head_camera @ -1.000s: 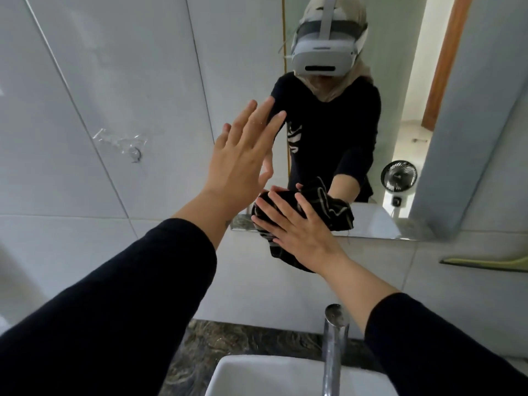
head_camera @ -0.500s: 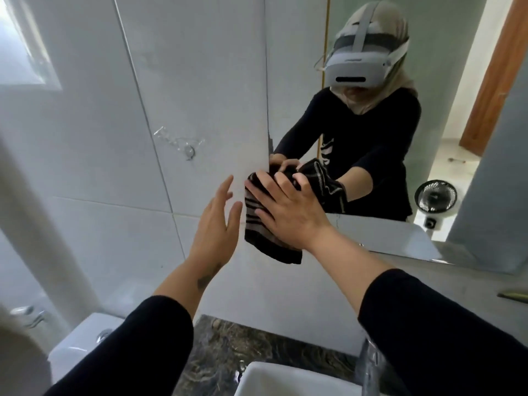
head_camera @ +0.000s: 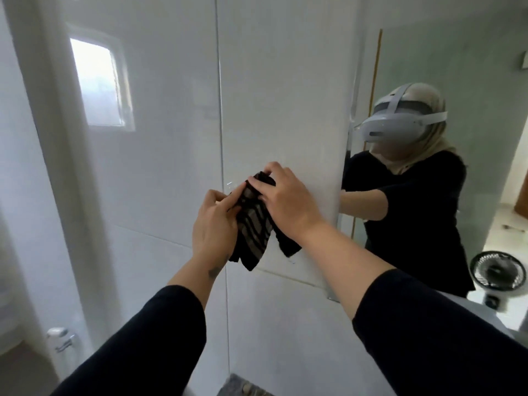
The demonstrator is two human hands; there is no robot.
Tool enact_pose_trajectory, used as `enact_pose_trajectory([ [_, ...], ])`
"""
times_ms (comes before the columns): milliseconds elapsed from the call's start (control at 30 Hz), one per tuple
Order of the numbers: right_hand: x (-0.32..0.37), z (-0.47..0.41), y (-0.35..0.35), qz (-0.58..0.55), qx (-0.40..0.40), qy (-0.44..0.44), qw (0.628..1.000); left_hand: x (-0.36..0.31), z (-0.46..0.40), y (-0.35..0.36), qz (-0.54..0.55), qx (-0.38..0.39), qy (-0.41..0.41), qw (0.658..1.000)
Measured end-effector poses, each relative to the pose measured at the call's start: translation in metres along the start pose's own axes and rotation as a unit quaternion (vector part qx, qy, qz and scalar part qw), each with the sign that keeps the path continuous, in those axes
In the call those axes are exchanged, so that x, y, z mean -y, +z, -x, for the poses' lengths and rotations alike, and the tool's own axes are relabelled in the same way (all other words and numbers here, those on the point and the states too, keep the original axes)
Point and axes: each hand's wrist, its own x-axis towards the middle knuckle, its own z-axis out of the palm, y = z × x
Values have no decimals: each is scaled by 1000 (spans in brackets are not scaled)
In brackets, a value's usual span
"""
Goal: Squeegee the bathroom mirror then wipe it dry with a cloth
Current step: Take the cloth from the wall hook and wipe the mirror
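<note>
Right now the cloth, dark with paler stripes, is bunched between both hands in front of the white tiled wall, its loose ends hanging below them. The right hand covers the upper part of it, fingers curled over the top fold and gripping it. The left hand is just beside, on the cloth's left edge, with thumb and fingers pinching the fabric there. Both grips are closed on the cloth. Whether the cloth touches the tiles cannot be told. To the right of the right hand is the mirror, its left edge near that wrist; the cloth is off the glass. In the mirror a person in a dark top and a white headset shows, along with a small black fan low at the right. Far to the left of the left hand, a small bright window reflects on the wall
</note>
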Motion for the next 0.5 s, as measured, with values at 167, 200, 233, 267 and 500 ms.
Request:
enact_pose_trajectory([
  [167,2,-10,31,88,27,-9,996,20,-18,6,-151,3,36,988],
  [200,1,-8,36,106,15,-16,994,26,-18,10,-184,18,45,982],
  [233,1,-6,40,120,-7,-22,993,32,-17,14,-204,29,49,977],
  [267,-1,-3,44,128,-31,-26,991,37,-17,18,-213,38,47,975],
  [500,2,19,67,157,-78,14,984,57,-3,33,-166,81,-1,983],
])
